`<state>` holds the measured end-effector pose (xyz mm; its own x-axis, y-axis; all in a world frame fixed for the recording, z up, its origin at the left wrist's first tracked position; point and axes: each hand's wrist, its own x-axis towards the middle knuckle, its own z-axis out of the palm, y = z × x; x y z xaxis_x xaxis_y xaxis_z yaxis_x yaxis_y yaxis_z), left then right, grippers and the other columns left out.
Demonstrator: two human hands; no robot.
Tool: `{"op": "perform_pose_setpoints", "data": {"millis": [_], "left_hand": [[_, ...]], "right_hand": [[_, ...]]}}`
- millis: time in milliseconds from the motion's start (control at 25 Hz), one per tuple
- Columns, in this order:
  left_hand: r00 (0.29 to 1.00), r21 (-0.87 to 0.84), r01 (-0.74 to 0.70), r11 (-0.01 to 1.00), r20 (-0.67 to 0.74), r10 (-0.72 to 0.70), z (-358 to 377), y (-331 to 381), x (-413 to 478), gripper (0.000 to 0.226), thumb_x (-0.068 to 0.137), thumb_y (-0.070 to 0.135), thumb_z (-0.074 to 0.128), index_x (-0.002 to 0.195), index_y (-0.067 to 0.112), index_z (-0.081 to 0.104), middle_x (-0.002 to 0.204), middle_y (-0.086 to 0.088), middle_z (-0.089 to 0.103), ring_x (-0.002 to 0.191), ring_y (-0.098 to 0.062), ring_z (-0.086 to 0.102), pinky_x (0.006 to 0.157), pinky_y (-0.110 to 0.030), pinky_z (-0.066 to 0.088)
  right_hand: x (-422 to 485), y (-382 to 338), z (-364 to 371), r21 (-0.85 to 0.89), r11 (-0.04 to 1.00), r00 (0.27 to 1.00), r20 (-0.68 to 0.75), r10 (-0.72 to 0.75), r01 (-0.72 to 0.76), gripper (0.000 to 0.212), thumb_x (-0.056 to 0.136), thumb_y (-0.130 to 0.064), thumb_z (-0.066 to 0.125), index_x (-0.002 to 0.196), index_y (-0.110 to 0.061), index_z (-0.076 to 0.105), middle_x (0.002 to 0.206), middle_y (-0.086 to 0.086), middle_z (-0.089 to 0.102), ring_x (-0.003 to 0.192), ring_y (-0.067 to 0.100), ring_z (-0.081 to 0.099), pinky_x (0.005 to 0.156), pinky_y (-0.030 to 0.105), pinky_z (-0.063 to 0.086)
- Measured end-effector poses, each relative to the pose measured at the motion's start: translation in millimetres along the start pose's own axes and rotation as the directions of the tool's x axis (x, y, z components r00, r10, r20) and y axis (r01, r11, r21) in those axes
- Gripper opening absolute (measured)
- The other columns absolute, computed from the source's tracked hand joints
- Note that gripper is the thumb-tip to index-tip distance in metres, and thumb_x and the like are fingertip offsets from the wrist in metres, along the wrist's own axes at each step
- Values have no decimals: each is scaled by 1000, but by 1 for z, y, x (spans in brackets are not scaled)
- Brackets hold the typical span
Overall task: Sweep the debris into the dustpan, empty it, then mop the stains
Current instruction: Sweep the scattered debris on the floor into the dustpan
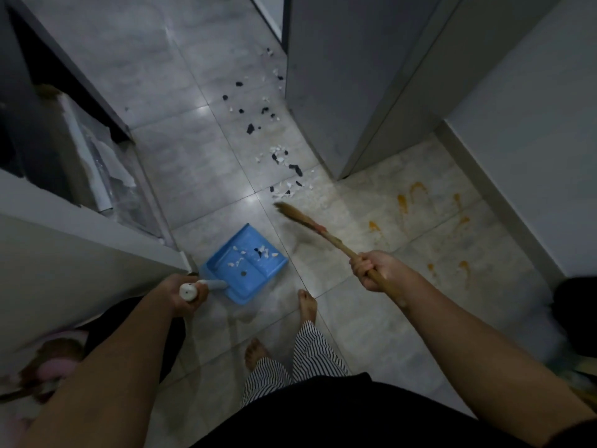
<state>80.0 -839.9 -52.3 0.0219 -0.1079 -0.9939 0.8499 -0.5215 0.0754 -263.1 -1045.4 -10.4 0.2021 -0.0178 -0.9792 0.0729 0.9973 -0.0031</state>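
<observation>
A blue dustpan (pixel 226 273) lies flat on the grey tile floor with a few white and black scraps inside. My left hand (pixel 181 294) grips the white top of its upright handle (pixel 190 291). My right hand (pixel 371 268) is closed around the wooden stick of a broom (pixel 336 242); its straw head (pixel 290 213) is blurred, just right of the pan's mouth. A trail of black and white debris (pixel 277 156) runs from the broom head up along the grey cabinet. Orange stains (pixel 416 192) mark the tiles to the right.
A tall grey cabinet (pixel 339 92) stands ahead on the right, a white wall (pixel 533 140) beyond the stains. On the left an open dark cabinet (pixel 80 150) holds plastic-wrapped items. My bare feet (pixel 307 303) stand just behind the dustpan. A dark object (pixel 575 302) sits at the right edge.
</observation>
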Motion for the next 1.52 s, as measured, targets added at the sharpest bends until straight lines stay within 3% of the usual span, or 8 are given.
{"op": "perform_pose_setpoints", "data": {"millis": [80, 240, 480, 640, 1000, 1200, 1400, 1520], "left_hand": [[996, 67, -91, 994, 3, 91, 2, 7, -6, 24, 101, 8, 37, 86, -8, 46, 69, -12, 45, 32, -14, 53, 29, -14, 42], [1000, -24, 1, 1000, 26, 0, 12, 28, -8, 29, 102, 15, 32, 92, -10, 43, 80, -15, 42, 61, -11, 41, 31, -15, 43], [998, -82, 57, 995, 11, -56, 61, 86, 4, 33, 101, 20, 37, 85, -7, 45, 62, -11, 46, 42, -11, 47, 38, -10, 41], [997, -107, 77, 991, 0, -78, 111, 139, 23, 28, 101, 19, 36, 114, -6, 39, 76, -7, 40, 41, -11, 50, 32, -15, 43], [990, -129, 109, 986, -70, -119, 153, 183, 52, 30, 100, 19, 39, 119, -5, 38, 78, -13, 43, 56, -8, 42, 33, -14, 43], [991, -161, 117, 980, -52, -127, 175, 187, 58, 17, 97, 13, 43, 96, -3, 47, 80, -14, 46, 60, -13, 46, 31, -18, 44], [995, -131, 92, 987, -23, -96, 174, 183, 53, 22, 98, 13, 41, 88, -6, 45, 77, -10, 44, 61, -12, 46, 33, -17, 46], [996, -103, 94, 990, 15, -93, 155, 183, 50, 25, 99, 16, 39, 97, -8, 44, 77, -9, 44, 41, -15, 52, 32, -16, 44]], "right_hand": [[-1, -8, 3, 104, 992, 998, -2, -66, 65, 36, 107, -25, 23, 76, -13, 36, 36, 1, 35, 18, 8, 30, 22, 13, 24], [4, -40, 20, 234, 958, 986, -9, -167, 165, 34, 106, -23, 25, 75, -14, 35, 33, 2, 34, 16, 9, 28, 23, 13, 23], [42, -136, 52, 202, 964, 984, -22, -175, 176, 36, 107, -25, 25, 76, -12, 39, 31, 4, 35, 15, 9, 29, 22, 12, 24], [77, -216, 90, 133, 981, 990, -45, -136, 140, 35, 106, -21, 26, 73, -11, 35, 31, 4, 36, 15, 9, 30, 23, 12, 24], [106, -227, 112, -210, 978, 993, -116, -33, 8, 34, 104, -14, 20, 73, -12, 33, 33, 2, 34, 16, 7, 27, 21, 12, 20], [76, -214, 86, -300, 941, 987, -90, 135, -156, 39, 106, -26, 28, 72, -11, 38, 37, 1, 38, 19, 7, 30, 20, 11, 22], [52, -221, 79, -233, 963, 990, -64, 123, -134, 40, 107, -26, 28, 71, -11, 37, 35, 1, 37, 18, 8, 31, 20, 12, 22], [58, -220, 83, -107, 993, 994, -100, 36, -47, 39, 107, -25, 25, 72, -13, 36, 36, 1, 36, 18, 7, 29, 20, 13, 22]]}}
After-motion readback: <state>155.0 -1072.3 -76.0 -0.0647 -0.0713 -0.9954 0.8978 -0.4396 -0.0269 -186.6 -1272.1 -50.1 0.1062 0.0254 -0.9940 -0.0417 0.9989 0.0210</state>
